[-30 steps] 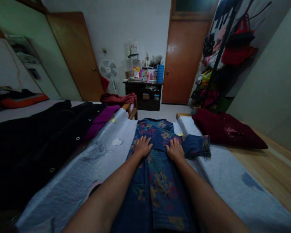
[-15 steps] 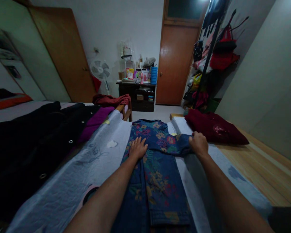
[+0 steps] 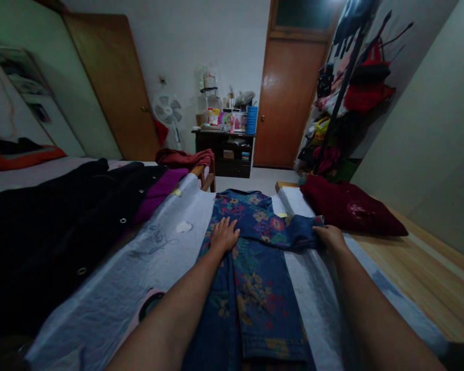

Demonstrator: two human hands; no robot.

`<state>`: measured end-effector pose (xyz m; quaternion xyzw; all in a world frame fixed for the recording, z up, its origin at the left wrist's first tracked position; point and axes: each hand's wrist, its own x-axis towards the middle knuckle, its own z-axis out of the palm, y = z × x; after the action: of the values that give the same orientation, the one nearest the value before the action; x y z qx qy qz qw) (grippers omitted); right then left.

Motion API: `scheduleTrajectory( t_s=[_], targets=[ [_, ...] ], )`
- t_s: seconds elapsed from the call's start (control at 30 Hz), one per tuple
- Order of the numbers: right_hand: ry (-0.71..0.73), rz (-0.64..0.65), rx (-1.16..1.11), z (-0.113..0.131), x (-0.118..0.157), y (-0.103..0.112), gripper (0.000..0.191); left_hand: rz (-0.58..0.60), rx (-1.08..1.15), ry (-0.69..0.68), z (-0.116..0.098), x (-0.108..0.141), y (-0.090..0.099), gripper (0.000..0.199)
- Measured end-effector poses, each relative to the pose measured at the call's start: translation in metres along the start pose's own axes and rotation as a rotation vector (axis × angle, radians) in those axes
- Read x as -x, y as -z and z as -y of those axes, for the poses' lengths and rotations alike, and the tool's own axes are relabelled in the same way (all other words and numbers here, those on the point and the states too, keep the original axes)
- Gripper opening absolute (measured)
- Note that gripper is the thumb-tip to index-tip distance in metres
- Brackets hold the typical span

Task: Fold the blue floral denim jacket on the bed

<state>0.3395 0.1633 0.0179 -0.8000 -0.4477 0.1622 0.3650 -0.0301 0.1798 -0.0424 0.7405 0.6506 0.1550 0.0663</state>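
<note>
A dark blue denim garment with a floral pattern [image 3: 257,273] lies flat on a pale sheet [image 3: 154,257]. One sleeve stretches across it and out to the right. My left hand [image 3: 225,235] rests on the garment's upper left part, fingers spread and palm down. At the sleeve's cuff is my right hand [image 3: 330,238], its thumb and fingers closed on the edge of the fabric.
Black clothing [image 3: 62,221] and a purple piece [image 3: 158,190] lie at the left. A folded maroon garment [image 3: 351,206] sits at the right on a wooden board [image 3: 406,263]. Farther back stand a fan [image 3: 169,111] and a dark cabinet [image 3: 224,154].
My right hand has moved a little to the right along with the cuff, and its grip shows the cuff's edge more. My left hand stays on the garment. The view has shifted slightly.
</note>
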Motion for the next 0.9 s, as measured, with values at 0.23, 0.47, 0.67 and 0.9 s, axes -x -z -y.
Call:
scheduleTrajectory(
  t_s=[0.23,0.47,0.67,0.9],
  targets=[
    [0.021,-0.002,-0.150,0.026,0.020,0.009,0.026,-0.010,-0.021,-0.005,0.001,0.000,-0.002,0.053],
    [0.281,0.069,-0.200,0.082,0.080,-0.005,0.038,-0.024,0.037,-0.003,0.002,0.000,-0.002,0.053],
    [0.593,0.178,0.039,0.104,0.162,-0.046,0.029,-0.133,0.322,0.005,0.013,-0.007,0.002,0.038],
    [0.687,0.335,0.105,0.109,0.225,-0.066,0.022,-0.286,0.594,0.119,0.025,-0.012,0.004,0.031]
  ],
)
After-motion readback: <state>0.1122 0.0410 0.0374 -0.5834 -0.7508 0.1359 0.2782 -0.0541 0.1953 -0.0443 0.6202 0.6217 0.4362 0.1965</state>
